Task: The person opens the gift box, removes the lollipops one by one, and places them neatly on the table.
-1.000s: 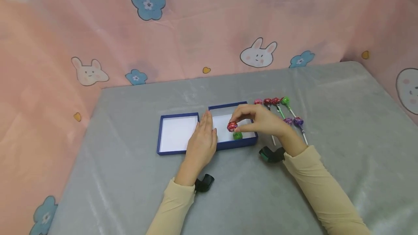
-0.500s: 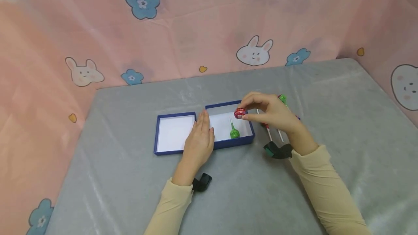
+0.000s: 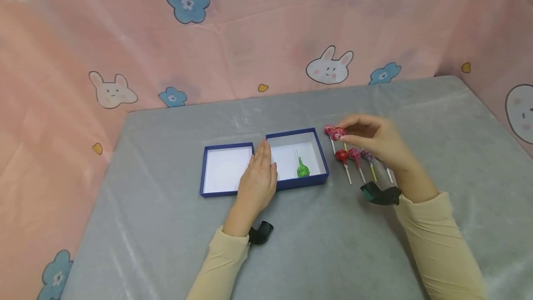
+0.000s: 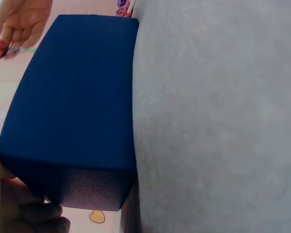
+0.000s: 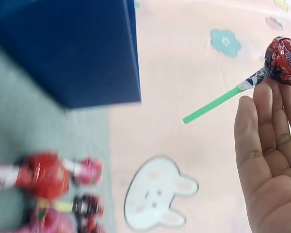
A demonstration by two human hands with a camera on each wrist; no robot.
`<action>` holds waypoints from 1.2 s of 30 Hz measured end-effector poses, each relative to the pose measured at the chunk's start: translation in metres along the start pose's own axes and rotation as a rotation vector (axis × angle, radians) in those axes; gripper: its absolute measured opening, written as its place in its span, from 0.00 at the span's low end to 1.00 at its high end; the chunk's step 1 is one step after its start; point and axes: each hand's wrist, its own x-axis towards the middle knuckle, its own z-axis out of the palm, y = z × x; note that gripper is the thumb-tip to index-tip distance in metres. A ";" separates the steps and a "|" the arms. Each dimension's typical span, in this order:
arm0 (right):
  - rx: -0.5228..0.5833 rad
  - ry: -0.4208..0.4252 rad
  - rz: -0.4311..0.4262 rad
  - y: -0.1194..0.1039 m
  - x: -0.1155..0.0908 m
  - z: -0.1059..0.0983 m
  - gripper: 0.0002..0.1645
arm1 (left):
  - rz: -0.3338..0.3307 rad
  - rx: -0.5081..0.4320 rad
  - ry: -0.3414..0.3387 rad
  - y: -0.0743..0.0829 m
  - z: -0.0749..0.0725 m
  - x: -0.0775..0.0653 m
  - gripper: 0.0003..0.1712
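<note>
My right hand (image 3: 381, 145) pinches a red-wrapped lollipop (image 5: 282, 60) between thumb and fingers, above the far row of lollipops. Its green stick (image 5: 211, 106) points away from the fingers in the right wrist view. My left hand (image 3: 257, 179) holds the near left side of a blue box (image 3: 303, 182), fingers straight outside the end wall and thumb at the rim. Inside that box lies one green lollipop (image 3: 303, 170), stick pointing to the back. On the table, a pink lollipop (image 3: 329, 128) lies behind a red lollipop (image 3: 342, 155) and a purple lollipop (image 3: 368, 155); the right hand hides others.
Left of the box stands a second blue-edged, white-lined box part (image 3: 226, 170), partly covered by the left hand. A grey cloth (image 3: 166, 244) covers the table. Behind it hangs a pink patterned curtain (image 3: 250, 36).
My right hand has moved right with the red lollipop, from over the box to above the lollipops on the table. The left hand stays at the box.
</note>
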 end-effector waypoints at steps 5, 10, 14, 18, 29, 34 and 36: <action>0.018 0.087 0.046 0.005 -0.014 -0.017 0.12 | 0.002 0.010 0.004 0.001 -0.001 0.000 0.30; 0.127 0.133 0.045 0.012 -0.027 -0.031 0.11 | -0.002 0.007 0.000 0.001 -0.002 0.000 0.30; 0.175 0.182 0.067 0.017 -0.037 -0.042 0.11 | -0.001 0.000 0.008 0.001 -0.001 0.000 0.29; 0.156 0.264 0.133 0.019 -0.042 -0.052 0.09 | -0.004 -0.007 0.012 0.002 -0.001 -0.001 0.30; 0.170 0.296 0.316 0.035 -0.048 -0.075 0.09 | -0.002 -0.007 0.012 0.002 0.000 0.000 0.30; 0.048 0.252 0.419 0.045 -0.053 -0.085 0.11 | 0.000 -0.005 0.017 0.002 0.000 0.000 0.30; -0.004 0.229 0.463 0.050 -0.055 -0.089 0.13 | -0.002 -0.005 0.016 0.002 0.000 -0.001 0.30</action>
